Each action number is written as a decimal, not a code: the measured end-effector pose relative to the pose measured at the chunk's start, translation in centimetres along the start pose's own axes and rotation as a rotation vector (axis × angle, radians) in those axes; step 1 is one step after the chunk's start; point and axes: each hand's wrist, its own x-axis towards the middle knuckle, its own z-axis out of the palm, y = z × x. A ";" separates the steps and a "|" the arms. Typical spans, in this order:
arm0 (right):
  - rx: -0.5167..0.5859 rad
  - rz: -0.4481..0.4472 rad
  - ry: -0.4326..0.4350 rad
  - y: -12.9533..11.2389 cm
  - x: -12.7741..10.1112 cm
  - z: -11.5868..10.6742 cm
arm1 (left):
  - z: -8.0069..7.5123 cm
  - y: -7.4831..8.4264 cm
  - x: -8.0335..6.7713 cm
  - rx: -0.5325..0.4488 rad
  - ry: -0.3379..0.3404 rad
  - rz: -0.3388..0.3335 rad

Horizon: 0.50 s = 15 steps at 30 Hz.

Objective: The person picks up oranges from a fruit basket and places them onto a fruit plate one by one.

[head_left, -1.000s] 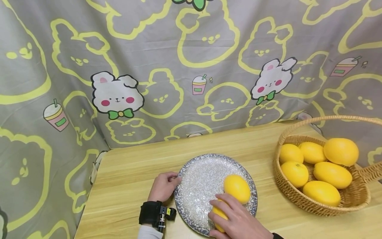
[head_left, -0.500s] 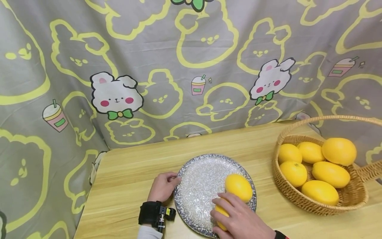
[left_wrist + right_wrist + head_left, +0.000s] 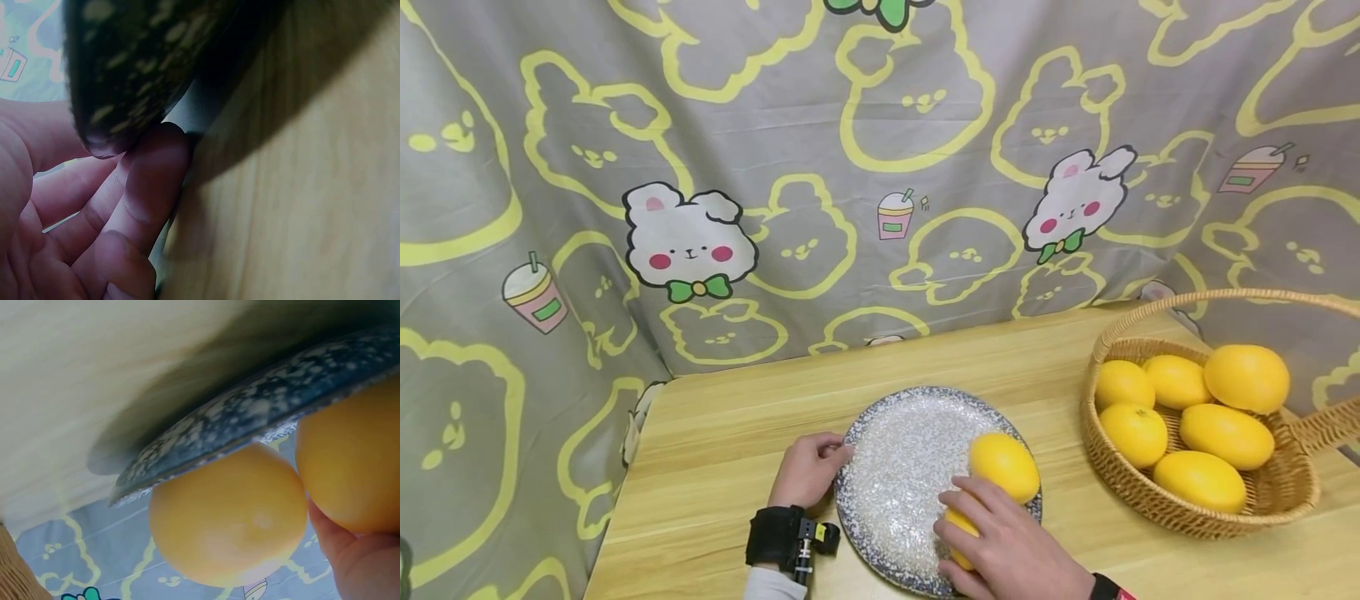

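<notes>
Hands at a speckled blue-grey plate [image 3: 898, 467] on a wooden counter [image 3: 730, 433]. Right hand [image 3: 1011, 550] lies over a yellow fruit [image 3: 958, 533] at the plate's near right edge, its fingers [image 3: 970, 500] curled round that fruit and holding it on the plate. A second yellow fruit [image 3: 1004, 465] rests on the plate just behind, touching the first; the right wrist view shows both against the plate's rim [image 3: 250, 419]. Left hand [image 3: 807, 471] rests on the counter at the plate's left rim, fingers [image 3: 150, 181] curled and pinching the edge from below. A wicker basket [image 3: 1202, 512] with six more yellow fruits [image 3: 1225, 435] stands well apart to the right. Behind hangs a grey rabbit-print curtain [image 3: 850, 167].
</notes>
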 end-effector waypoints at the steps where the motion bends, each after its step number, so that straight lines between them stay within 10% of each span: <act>1: 0.001 0.002 0.003 0.0 0.0 0.0 | 0.0 0.0 0.0 -0.001 -0.002 0.000; 15: -0.006 0.003 0.002 0.0 -0.2 0.2 | 0.0 -0.1 0.0 -0.008 -0.003 0.006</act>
